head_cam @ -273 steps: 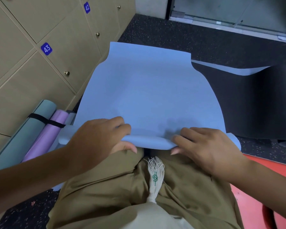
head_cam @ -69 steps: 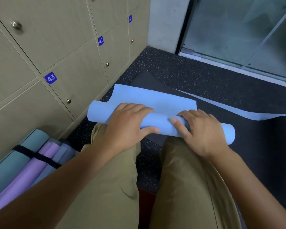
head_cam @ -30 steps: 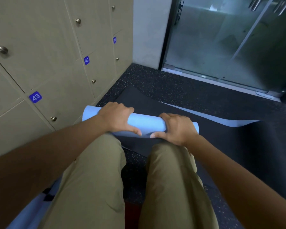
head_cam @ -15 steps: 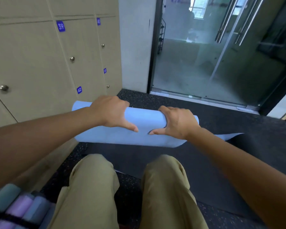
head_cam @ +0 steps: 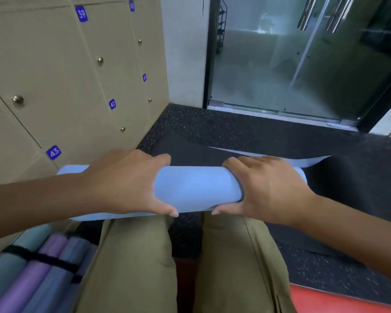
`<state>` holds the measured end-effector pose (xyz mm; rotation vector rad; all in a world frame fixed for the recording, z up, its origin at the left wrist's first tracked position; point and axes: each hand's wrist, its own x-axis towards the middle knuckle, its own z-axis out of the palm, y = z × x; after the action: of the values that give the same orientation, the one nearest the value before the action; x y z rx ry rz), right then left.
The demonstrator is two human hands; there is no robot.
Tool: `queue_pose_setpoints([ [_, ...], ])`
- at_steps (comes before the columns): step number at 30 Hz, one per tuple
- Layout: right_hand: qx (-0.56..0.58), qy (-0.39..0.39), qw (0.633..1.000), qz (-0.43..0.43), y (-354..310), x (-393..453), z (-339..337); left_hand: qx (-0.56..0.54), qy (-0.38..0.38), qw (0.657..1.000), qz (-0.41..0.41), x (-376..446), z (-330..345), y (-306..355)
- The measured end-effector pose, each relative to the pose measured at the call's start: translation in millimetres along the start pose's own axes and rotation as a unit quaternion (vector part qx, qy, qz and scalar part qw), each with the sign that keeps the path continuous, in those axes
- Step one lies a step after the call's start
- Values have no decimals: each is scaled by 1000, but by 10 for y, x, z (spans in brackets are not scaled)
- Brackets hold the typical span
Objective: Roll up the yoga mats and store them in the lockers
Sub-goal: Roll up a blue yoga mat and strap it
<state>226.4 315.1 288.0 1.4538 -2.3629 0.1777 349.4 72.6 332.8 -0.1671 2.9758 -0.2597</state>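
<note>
Lowered toward knees: 1 blue mat roll | 2 hands, left, right, grip it | 4 rolled mats bundled

Head view. I see a light-blue foam yoga mat rolled into a cylinder, held level above my knees in khaki trousers. My left hand and right hand each wrap the roll, thumbs underneath. Behind it, a dark mat with a light-blue underside lies partly unrolled on the black speckled rubber floor. At left, beige numbered lockers; at lower left, a strapped bundle of rolled mats.
</note>
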Motion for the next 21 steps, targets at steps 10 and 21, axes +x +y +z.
queue_pose_setpoints([
  [10, 8, -67, 998, -3, -585, -745, -250, -7, -52, 998, 17, -791, 415, 359],
  [21, 54, -165, 985, 7, -898, -1148, -178, -184, -17, 978, 102, -1160, 941, 463],
])
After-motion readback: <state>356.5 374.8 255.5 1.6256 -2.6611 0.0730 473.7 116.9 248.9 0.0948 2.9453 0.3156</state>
